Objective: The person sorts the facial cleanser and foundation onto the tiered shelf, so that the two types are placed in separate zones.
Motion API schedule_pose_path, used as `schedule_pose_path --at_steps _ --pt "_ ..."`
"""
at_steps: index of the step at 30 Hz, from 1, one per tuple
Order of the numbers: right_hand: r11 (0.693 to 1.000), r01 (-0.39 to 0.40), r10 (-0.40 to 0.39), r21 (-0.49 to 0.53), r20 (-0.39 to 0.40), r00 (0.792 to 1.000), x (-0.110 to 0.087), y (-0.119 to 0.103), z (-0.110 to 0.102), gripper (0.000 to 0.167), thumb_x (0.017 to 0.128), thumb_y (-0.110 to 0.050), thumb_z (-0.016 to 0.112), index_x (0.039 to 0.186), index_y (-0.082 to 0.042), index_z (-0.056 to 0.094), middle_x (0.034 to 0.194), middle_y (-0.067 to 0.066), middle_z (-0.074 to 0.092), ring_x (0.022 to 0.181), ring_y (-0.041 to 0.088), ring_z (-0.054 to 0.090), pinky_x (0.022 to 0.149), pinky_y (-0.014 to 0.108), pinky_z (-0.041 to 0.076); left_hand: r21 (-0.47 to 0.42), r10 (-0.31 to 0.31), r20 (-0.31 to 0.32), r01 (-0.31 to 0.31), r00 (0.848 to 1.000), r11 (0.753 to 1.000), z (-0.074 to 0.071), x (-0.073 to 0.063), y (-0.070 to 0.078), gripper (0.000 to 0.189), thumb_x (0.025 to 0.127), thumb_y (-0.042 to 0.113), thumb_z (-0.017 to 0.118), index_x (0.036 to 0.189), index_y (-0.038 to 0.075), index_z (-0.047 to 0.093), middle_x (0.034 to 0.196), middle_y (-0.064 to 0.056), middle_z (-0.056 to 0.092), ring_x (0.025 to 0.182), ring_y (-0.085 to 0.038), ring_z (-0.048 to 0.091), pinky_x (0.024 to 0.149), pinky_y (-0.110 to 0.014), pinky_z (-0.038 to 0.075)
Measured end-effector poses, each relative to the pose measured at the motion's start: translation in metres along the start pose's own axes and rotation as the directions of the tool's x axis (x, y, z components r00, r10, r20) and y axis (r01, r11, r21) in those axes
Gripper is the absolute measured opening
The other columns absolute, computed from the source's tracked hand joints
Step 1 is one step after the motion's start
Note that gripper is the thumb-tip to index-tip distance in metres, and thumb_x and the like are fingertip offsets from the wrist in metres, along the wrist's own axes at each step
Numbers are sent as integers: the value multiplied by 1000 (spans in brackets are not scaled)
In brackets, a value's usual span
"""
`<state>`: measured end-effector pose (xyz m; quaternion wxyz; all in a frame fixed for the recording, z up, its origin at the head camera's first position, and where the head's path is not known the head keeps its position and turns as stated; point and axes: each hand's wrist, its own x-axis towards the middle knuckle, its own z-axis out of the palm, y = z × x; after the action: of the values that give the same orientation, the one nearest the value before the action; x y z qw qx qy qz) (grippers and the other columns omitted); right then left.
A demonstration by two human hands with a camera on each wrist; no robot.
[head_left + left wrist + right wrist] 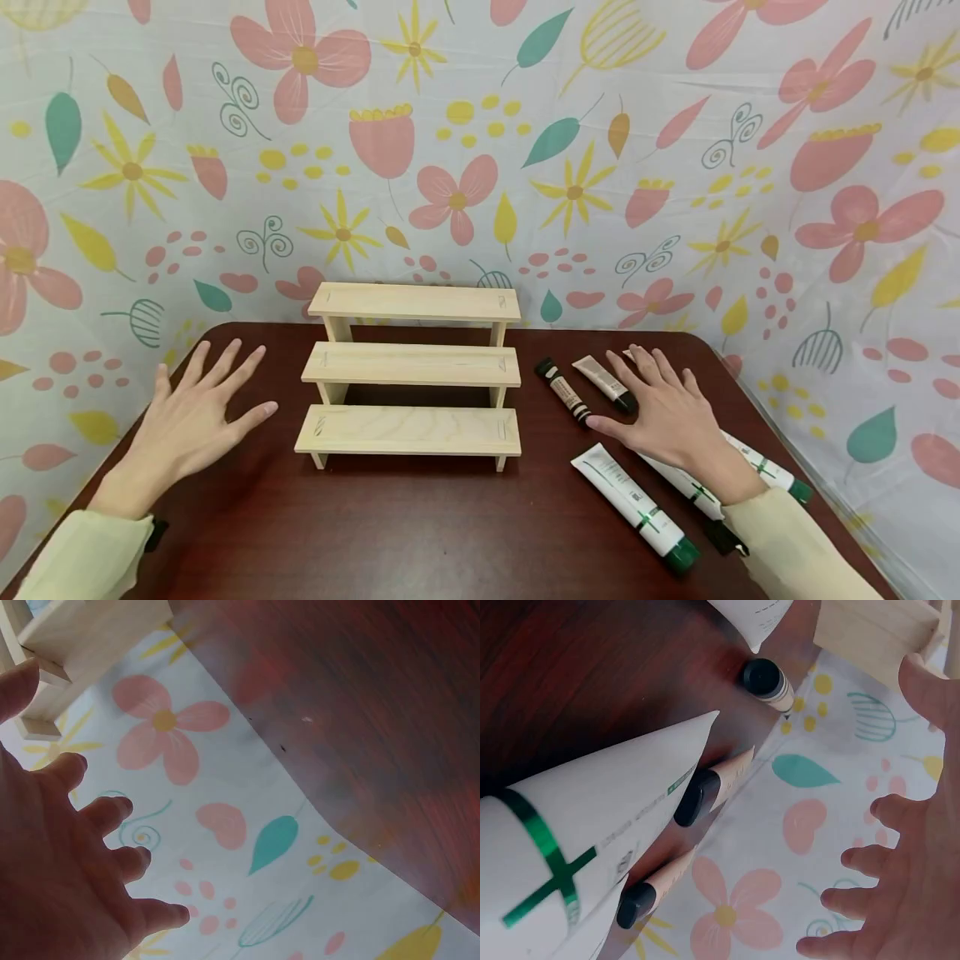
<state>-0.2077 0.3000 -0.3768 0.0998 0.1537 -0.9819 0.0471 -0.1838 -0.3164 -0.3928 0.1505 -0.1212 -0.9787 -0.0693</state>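
A green cross (pixel 562 879) shows on one white tube (pixel 592 801), but its small print (pixel 641 816), and that on the beige tube (pixel 598 377) and black-and-tan tube (pixel 564 393), I can't read.

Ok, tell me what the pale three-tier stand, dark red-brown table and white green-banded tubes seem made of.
Pale three-tier stand: wood, seemingly unvarnished; grain shows on the matt boards. Dark red-brown table: wood or wood-look laminate, with a soft sheen over streaked grain. White green-banded tubes: probably soft plastic, smooth; flattened ends suggest squeezable walls.
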Motion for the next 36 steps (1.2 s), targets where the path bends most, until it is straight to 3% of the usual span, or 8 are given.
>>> schedule_pose_path --at_steps 8,16,23,27,31,36 --pt "997 60 -60 -37 16 998 15 -5 2 101 91 -77 62 168 -19 31 167 24 32 153 49 24 117 73 25 -34 38 -35 -40 999 999 3 -3 18 90 100 62 62 171 25 21 170 -21 27 156 -51 9 112 -84 0" --pt "991 128 -127 -39 20 992 27 -4 11 97 92 -65 70 164 -9 39 158 28 44 144 52 38 120 64 27 -202 11 -6 -12 1000 979 8 6 34 97 97 59 68 171 21 18 169 -24 26 156 -51 13 117 -78 8" --pt "978 168 -173 124 32 984 40 1 22 82 96 -45 77 155 3 48 149 27 54 133 49 53 114 68 34 -332 -7 27 16 1000 943 6 8 42 103 93 56 78 171 23 20 168 -22 31 152 -50 27 111 -77 29" --pt "958 171 -195 231 85 977 48 3 26 74 98 -37 77 152 6 51 146 29 57 117 45 64 100 63 48 -398 -14 29 24 999 917 7 2 46 105 91 52 82 171 29 18 165 -22 37 143 -50 43 104 -73 41" --pt "927 151 -211 344 144 967 57 6 30 69 98 -29 79 149 8 51 138 30 62 101 37 69 84 51 55 -451 8 15 -1 1000 893 10 1 48 107 89 46 86 171 30 19 161 -22 44 137 -50 50 102 -71 45" --pt "901 142 -234 411 183 955 66 7 33 65 96 -23 80 146 10 53 128 28 65 94 34 68 76 45 55 -516 35 0 -30 999 856 14 2 50 110 84 33 92 170 29 24 152 -26 53 136 -46 54 103 -68 46"
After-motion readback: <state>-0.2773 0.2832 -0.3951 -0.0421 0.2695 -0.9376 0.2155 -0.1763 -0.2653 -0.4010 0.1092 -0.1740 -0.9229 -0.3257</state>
